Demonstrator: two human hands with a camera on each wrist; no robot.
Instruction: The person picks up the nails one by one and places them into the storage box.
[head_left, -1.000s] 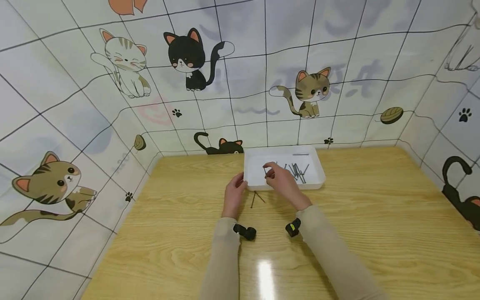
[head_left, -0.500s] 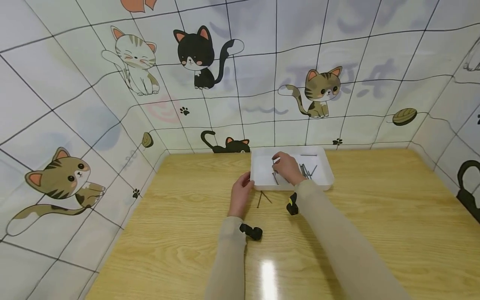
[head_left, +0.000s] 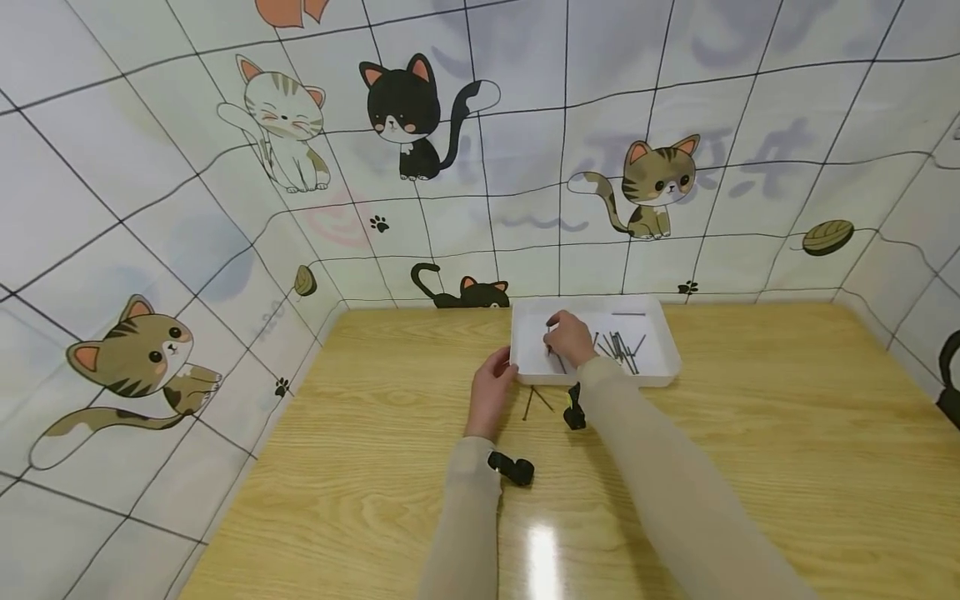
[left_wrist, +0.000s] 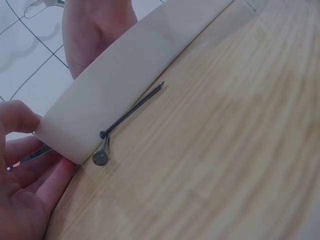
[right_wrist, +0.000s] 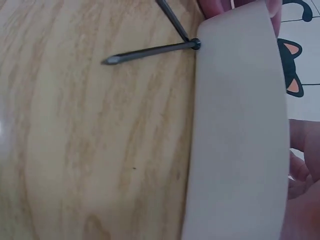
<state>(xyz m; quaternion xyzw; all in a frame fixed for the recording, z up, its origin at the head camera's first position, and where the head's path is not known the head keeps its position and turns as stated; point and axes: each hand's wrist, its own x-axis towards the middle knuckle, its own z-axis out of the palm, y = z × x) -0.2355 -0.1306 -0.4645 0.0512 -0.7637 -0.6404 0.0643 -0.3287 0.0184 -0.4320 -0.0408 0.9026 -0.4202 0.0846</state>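
Note:
A white tray (head_left: 525, 379) stands at the back of the wooden table with several dark nails (head_left: 621, 350) in its right part. My left hand (head_left: 491, 392) grips the tray's front left corner, thumb by the rim and fingers along the outer wall. Over the left part of the tray, my right hand (head_left: 572, 340) pinches a nail (head_left: 548, 332) between thumb and forefinger. Another nail lies just below those fingers. In the right wrist view the tray wall (right_wrist: 240, 130) hides most of the right hand's fingers.
Two nails (left_wrist: 132, 111) lie crossed on the table (head_left: 360, 450), close against the tray's front wall. One nail (head_left: 628, 314) lies apart along the tray's back. Walls with printed cats (head_left: 408, 117) rise right behind the tray and at both sides.
My right hand, holding a nail, has moved farther over and lower into the tray's left part. A nail now lies below its fingers. The left hand stays at the corner; the head view has shifted slightly.

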